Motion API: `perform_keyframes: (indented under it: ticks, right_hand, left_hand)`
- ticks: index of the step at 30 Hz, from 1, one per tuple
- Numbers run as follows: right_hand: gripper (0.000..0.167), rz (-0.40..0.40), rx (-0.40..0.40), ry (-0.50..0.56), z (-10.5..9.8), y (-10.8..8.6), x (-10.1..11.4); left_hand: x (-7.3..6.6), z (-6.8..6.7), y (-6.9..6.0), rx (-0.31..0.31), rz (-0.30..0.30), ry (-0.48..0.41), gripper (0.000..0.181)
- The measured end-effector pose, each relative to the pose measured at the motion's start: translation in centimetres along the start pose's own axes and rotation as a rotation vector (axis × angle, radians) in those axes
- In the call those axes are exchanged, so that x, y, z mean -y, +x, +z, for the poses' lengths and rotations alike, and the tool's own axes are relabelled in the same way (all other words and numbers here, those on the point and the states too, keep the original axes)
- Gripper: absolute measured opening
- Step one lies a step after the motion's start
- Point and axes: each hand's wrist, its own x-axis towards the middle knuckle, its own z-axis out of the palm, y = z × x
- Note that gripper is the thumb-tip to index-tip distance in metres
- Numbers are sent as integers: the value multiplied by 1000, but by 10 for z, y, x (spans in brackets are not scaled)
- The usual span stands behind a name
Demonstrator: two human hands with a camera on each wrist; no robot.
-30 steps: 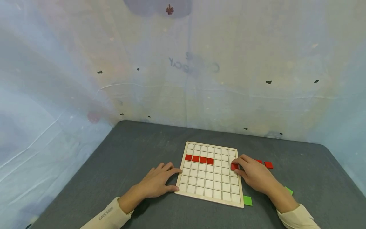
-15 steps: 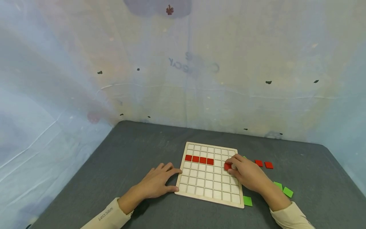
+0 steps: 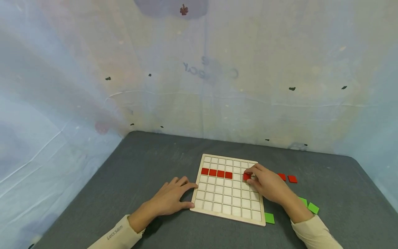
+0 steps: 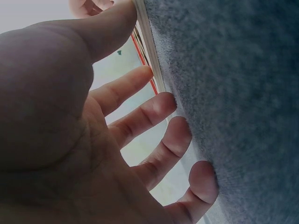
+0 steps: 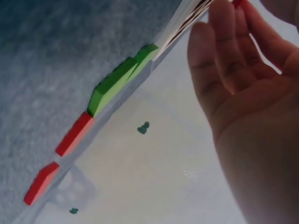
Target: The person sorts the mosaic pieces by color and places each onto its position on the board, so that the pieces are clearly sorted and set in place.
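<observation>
Your right hand (image 5: 252,105) fills the right side, fingers up, a red tile (image 5: 237,2) at the fingertips, mostly cut off by the top edge. Board (image 5: 183,21) just left of your fingers, seen nearly edge-on. Down-left from it, a slanting line: two green tiles (image 5: 112,85), overlapping in view, then two loose red tiles (image 5: 74,134), slight gap between. Grey table (image 5: 60,60) upper left, pale backdrop (image 5: 163,172) below, dark spots (image 5: 144,127) on it.

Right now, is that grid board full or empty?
Neither: the board holds a row of four red tiles, but most visible squares are bare.
</observation>
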Motion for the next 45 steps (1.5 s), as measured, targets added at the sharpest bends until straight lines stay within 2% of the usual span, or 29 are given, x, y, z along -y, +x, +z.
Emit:
perform_keyframes:
  ticks: [13,21,29,37,45]
  right_hand:
    - [31,-7,40,-14,4,11,3]
    - [30,5,46,37,5,19,3]
    - [28,-21,84,49,7,25,9]
    - [26,-59,88,4,9,27,12]
    - [27,-56,93,-23,9,28,13]
  left_hand:
    - [0,0,0,2,2,4,60]
    - [0,0,0,5,4,-4,59]
    - [0,-1,0,4,4,-4,59]
    - [0,0,0,-4,8,-2,60]
    - [0,0,0,3,-9,10,60]
